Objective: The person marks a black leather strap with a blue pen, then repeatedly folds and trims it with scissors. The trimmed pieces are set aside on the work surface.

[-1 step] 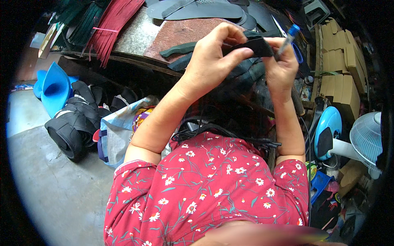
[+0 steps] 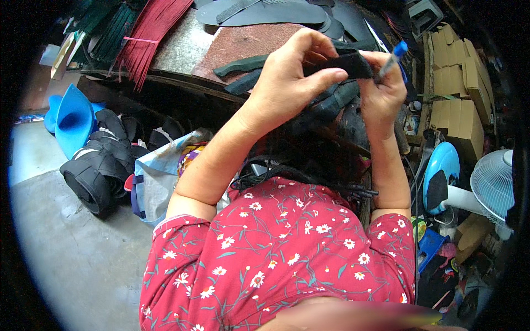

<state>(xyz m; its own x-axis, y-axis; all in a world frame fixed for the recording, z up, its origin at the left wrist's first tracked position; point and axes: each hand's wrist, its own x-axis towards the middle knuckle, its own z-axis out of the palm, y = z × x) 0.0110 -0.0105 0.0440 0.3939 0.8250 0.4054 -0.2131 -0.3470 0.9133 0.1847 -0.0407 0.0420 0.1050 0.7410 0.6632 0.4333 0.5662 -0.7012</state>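
Note:
Above the near edge of the workbench, my left hand (image 2: 295,77) pinches a black strip (image 2: 353,65) of flexible material between thumb and fingers. The strip runs across to my right hand (image 2: 383,94), whose fingers close on its right end. A pen (image 2: 391,62) with a blue end also sits in the right hand, pointing up and to the right. Beneath my hands lie several dark strips (image 2: 237,66) on a reddish-brown board (image 2: 243,41). My hands partly hide the strips and the fingertips behind the held piece.
Black sole-shaped sheets (image 2: 262,12) lie at the back of the bench. A red bundle of thin strips (image 2: 146,47) hangs at its left. Rolled black pieces (image 2: 91,182) and a pale blue bag (image 2: 160,182) stand on the floor. Cartons (image 2: 455,118) and a fan (image 2: 494,182) are at right.
Both hands have shifted slightly to the right with the black strip, and more of its surface shows. The pen has moved a little right and tilts further.

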